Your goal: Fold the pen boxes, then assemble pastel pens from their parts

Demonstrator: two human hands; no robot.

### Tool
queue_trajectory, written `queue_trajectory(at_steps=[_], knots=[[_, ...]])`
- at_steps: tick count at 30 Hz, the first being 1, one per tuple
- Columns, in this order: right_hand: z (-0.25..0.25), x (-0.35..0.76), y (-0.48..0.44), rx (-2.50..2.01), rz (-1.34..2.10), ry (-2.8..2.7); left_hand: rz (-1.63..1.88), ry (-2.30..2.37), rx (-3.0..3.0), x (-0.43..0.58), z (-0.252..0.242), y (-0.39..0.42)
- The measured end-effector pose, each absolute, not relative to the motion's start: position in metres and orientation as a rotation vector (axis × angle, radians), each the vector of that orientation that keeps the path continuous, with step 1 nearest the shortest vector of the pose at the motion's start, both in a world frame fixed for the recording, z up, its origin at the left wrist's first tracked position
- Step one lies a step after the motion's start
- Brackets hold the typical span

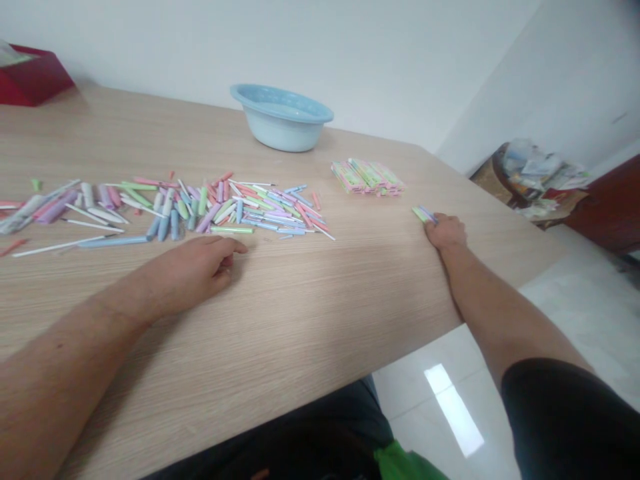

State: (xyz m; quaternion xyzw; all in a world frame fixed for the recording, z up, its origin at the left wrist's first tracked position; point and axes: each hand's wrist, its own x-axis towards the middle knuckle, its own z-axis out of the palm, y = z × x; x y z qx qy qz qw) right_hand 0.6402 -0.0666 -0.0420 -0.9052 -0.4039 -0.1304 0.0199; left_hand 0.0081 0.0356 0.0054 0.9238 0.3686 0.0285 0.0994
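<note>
Holds in the right hand a small bunch of slim pale green, white and violet plastic sticks, low on the right part of the pale wood-grain table, with fingers closed around the near end; too small to count. Rests the left hand at the near edge of a long, loose heap of pastel plastic pen-like pieces, with index finger stretched out just below a thin light-green stick. Looks half curled there, with nothing visibly gripped; cannot tell about the space under the palm.

Appears to be far from finished, judging by the heap: many pink, violet, blue, green and white barrels and thin white rods, lying in mixed directions. Seems already put in order: a neat, low stack of pink-and-green printed flat packets, between heap and right hand, toward the back. Looks left over: everything loose on the left. In the way, at most: the overlap of the pieces, likely making single ones hard to pick out.

Farther back, near the white wall: a light-blue plastic basin, well apart from both hands. At the far left corner: a dark red box. Beyond the table's right end: a brown container of crumpled plastic.
</note>
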Motion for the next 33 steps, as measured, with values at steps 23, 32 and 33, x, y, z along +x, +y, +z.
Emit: queue_trajectory(at_steps=[23, 32, 33], knots=[[0.009, 0.349, 0.007, -1.556, -0.124, -2.293, 0.100, 0.954, 2.783, 0.028, -0.001, 0.023], [-0.017, 0.322, 0.027, -1.630, -0.202, -2.452, 0.148, 0.900, 2.803, 0.030, -0.004, 0.020], [-0.018, 0.322, 0.025, -1.639, -0.219, -2.458, 0.147, 0.896, 2.804, 0.030, -0.004, 0.020]])
